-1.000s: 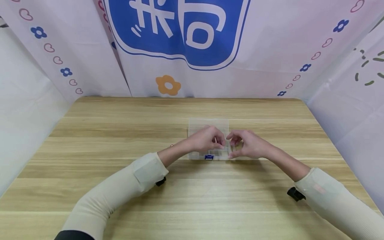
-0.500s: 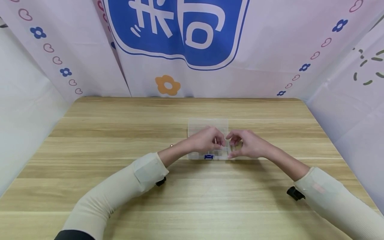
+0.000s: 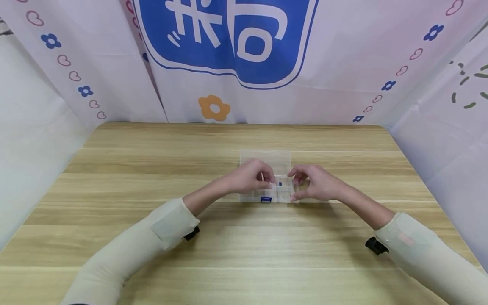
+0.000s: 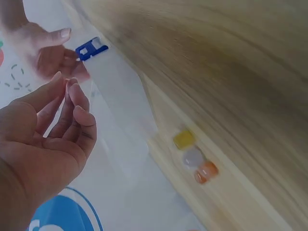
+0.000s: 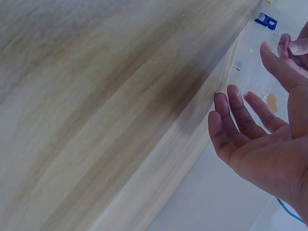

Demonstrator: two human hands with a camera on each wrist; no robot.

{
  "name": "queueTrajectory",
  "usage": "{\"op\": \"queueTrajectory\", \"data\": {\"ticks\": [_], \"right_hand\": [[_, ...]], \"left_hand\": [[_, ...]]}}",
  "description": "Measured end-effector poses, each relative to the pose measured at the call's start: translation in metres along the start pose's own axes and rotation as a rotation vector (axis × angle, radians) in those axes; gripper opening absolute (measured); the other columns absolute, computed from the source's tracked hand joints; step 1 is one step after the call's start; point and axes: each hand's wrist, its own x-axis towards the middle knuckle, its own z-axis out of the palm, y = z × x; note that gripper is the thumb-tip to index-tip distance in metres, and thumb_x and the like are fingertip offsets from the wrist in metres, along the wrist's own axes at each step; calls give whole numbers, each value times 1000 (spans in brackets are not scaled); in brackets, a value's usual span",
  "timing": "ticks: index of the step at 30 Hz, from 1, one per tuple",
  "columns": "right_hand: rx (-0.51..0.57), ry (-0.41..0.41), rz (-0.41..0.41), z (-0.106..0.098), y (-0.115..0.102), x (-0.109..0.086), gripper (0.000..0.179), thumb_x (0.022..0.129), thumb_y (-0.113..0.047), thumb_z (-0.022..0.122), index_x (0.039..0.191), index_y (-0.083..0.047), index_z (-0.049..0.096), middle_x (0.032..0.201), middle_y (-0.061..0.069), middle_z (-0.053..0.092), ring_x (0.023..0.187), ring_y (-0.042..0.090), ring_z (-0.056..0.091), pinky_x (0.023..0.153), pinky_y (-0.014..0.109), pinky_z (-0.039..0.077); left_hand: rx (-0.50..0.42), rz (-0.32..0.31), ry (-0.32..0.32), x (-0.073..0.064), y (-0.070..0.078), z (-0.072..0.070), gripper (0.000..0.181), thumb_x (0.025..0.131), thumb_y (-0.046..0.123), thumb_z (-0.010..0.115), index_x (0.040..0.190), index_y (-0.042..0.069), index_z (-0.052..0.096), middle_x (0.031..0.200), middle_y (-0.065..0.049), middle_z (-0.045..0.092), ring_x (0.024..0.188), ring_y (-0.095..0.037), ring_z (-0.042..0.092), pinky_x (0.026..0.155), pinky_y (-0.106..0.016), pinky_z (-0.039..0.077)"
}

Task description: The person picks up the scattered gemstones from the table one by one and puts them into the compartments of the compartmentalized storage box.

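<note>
A clear plastic compartment box [image 3: 283,195] with a blue clasp [image 3: 266,199] lies on the table, its lid [image 3: 267,156] folded back. A small blue piece [image 3: 280,184] sits in a right-hand compartment. Above the box, my left hand [image 3: 249,176] has bent fingers; thumb and index tips nearly meet, and I see no clear object between them. My right hand [image 3: 318,184] holds the box's right end, thumb at the front corner and index finger toward the back. Beside the box, the left wrist view shows yellow [image 4: 184,139], pale lilac [image 4: 193,157] and orange [image 4: 207,171] small pieces.
The wooden table [image 3: 244,254] has a white printed cloth [image 3: 324,101] behind it and at both sides. In the head view, my left forearm [image 3: 207,197] hides where the small coloured pieces lie.
My left hand has moved left from the right-hand compartments, which brings the blue piece there into sight. The right hand and the box stay in place.
</note>
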Motion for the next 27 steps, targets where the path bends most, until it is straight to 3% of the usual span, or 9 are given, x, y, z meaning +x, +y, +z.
{"op": "queueTrajectory", "data": {"ticks": [13, 27], "right_hand": [[-11, -12, 22, 0, -3, 0, 58, 77, -16, 93, 121, 7, 64, 100, 8, 67, 96, 25, 63, 89, 44, 53], [-16, -20, 21, 0, -4, 0, 57, 78, -15, 93, 121, 8, 63, 99, 9, 66, 96, 26, 62, 87, 45, 53]], "left_hand": [[-30, -52, 113, -42, -16, -22, 7, 96, 1, 71, 101, -4, 74, 87, -6, 71, 78, -15, 63, 73, -27, 55], [-2, -107, 163, -74, -36, -35, 5, 94, -4, 71, 99, -6, 73, 85, -8, 70, 75, -17, 64, 71, -31, 56]]}}
